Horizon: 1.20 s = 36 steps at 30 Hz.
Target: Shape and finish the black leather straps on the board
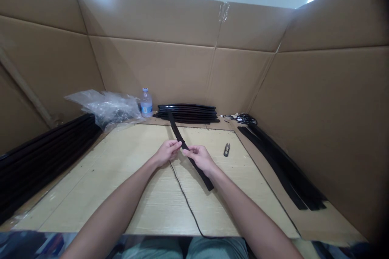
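Observation:
A long, flat black strip (199, 172) runs slantwise between my two hands above the pale board. My left hand (167, 151) pinches its left edge near the middle, where the edge looks ridged. Just below, my right hand (200, 157) is closed on the same strip, thumb on top. A thin dark cord (184, 194) trails from beneath my left hand down to the board's front edge. Whether the left fingers also hold the cord cannot be made out. To the right of my hands lie small thread snips (227, 149).
Black strips are stacked at the back (187, 114), heaped along the left (45, 153) and laid on the right (282, 165). Clear plastic bags (112, 109) and a water bottle (146, 104) stand back left. Cardboard walls (152, 64) enclose the board; tangled black cords (246, 118) lie back right.

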Available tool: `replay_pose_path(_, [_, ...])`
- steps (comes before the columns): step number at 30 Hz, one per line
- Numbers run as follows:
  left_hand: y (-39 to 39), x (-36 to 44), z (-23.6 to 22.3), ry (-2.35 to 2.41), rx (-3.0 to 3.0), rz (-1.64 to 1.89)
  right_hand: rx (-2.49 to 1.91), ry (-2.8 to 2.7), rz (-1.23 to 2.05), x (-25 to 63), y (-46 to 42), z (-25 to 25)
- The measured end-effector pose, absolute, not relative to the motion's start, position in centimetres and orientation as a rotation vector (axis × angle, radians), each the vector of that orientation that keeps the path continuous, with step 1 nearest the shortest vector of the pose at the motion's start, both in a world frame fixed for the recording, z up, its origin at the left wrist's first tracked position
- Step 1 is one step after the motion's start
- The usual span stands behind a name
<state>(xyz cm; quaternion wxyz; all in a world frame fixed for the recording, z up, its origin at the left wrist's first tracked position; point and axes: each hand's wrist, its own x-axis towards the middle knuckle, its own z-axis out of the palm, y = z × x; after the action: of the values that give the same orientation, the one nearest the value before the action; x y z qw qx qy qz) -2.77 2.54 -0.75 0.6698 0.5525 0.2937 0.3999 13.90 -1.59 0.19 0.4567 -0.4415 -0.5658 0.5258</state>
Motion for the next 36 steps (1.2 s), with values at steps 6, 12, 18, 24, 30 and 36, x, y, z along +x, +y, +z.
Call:
replay_pose_path(6, [2.0, -2.4, -0.3, 0.647, 1.263, 0.888, -1.009, -1.315, 1.326, 13.7, -1.9, 0.6])
replay_pose_path(12, [1.7, -2.1, 0.2, 0.66, 1.264, 0.875, -0.937, -1.259, 1.414, 13.6, -2.2, 1.0])
replay_pose_path(18, [1.3, -1.9, 0.8, 0.659, 1.244, 0.88, -0.956, -1.265, 1.411, 14.0, -1.6, 0.6])
replay_pose_path(24, [1.2, -1.8, 0.7, 0.648, 1.212, 0.896, -0.987, -1.298, 1.432, 14.3, -1.6, 0.8])
replay_pose_path(30, [1.5, -2.6, 0.7, 0.608, 1.171, 0.886, -0.959, -1.32, 1.446, 14.2, -2.0, 1.3])
replay_pose_path(36, [1.7, -2.6, 0.6, 0.625, 1.143, 0.92, -0.914, -1.329, 1.447, 14.2, -2.4, 1.7])
